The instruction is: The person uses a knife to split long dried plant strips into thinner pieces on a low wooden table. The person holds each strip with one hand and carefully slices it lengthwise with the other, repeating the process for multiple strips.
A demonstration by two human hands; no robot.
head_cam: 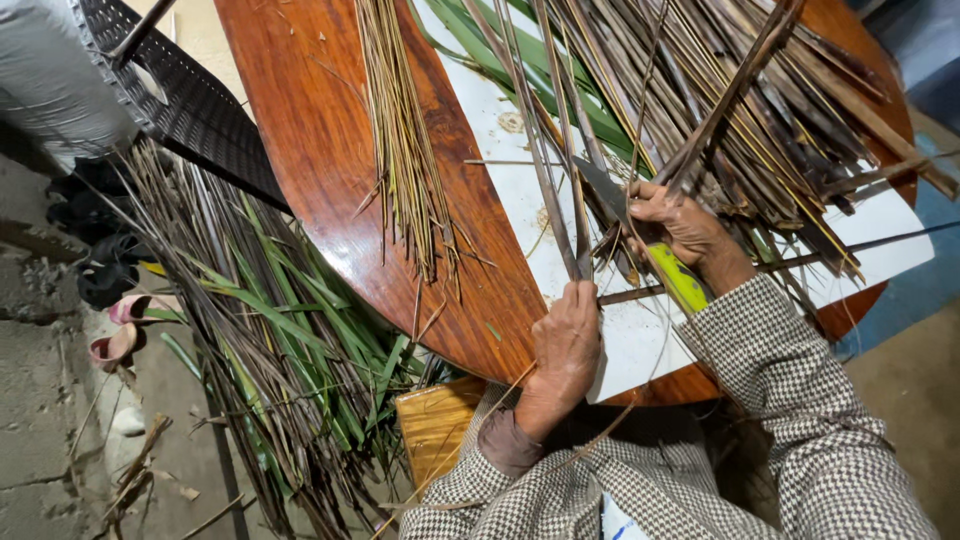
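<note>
Both hands worked close to the near edge of the round wooden table (pixel 330 150), where a white sheet (pixel 640 340) lay over the polished top and ran almost to the rim. Little open room was left: a heap of dark palm leaf strips (pixel 760 110) crowded the far right, and a bundle of thin yellowish midribs (pixel 400 130) lay across the bare wood to the left.

The left hand (pixel 568 345) was closed around one long dark leaf strip (pixel 555 170), pinching it just above the sheet. The right hand (pixel 680 225) gripped one knife (pixel 640 235) with a yellow-green handle, its blade resting against that strip.

Below the table's left edge, a loose pile of green and dried leaves (pixel 270 340) covered the concrete floor (pixel 50 420). One dark woven chair (pixel 190 100) stood beside it, and two pink sandals (pixel 120 330) lay near the wall.
</note>
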